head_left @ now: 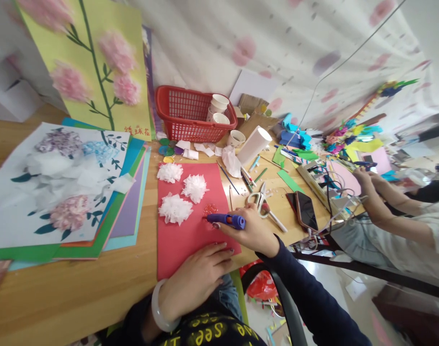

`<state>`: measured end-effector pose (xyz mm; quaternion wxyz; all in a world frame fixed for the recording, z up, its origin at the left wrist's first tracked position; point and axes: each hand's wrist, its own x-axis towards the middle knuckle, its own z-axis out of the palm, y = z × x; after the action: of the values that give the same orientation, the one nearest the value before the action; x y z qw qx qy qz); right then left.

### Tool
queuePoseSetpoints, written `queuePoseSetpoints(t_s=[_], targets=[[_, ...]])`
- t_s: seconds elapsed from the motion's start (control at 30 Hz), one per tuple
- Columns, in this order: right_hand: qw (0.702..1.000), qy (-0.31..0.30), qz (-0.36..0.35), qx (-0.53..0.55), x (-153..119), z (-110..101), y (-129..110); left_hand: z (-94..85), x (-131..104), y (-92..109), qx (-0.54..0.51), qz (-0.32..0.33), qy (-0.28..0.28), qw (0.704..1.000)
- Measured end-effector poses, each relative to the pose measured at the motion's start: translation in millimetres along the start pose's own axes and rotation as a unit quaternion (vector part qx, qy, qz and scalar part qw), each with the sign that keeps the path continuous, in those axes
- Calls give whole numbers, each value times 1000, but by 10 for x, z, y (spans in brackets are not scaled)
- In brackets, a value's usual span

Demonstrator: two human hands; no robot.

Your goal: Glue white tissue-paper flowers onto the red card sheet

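Blue glue gun [223,219] points leftward from the right fingers [229,232] that clasp it; the glue patch [209,209] lies just left of them; left fingers [212,255] rest, holding nothing.

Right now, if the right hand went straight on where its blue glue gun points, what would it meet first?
Probably the white paper flower nearest the person, leftward of the blue glue gun; depth is unclear, so a downward tilt could meet the red sheet first.
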<state>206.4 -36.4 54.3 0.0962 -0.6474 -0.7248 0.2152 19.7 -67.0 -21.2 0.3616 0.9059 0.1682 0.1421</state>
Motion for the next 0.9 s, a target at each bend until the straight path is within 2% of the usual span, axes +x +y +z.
queuePoseSetpoints(t_s=[0.13, 0.33, 0.5, 0.6, 0.73, 0.77, 0.9], targets=[[999, 6, -17, -26, -73, -39, 27, 9, 0, -4, -2, 3, 5, 1000], [999, 41, 9, -33, -183, -117, 114, 5, -10, -3, 6, -2, -6, 1000], [998, 15, -2, 54, -145, -77, 171, -6, -38, 58, -5, -10, 14, 1000], [996, 48, 13, 70, -102, -81, 181, -28, -76, 113, -24, -19, 47, 998], [989, -14, 17, 147, -70, -64, 181, -65, -194, 121, 10, -18, 113, 993], [984, -12, 16, 177, -62, -49, 182, -78, -238, 105, 27, -18, 130, 991], [953, 116, 35, 277, -53, -44, 295, -147, -468, -16, 91, -7, 200, 976]])
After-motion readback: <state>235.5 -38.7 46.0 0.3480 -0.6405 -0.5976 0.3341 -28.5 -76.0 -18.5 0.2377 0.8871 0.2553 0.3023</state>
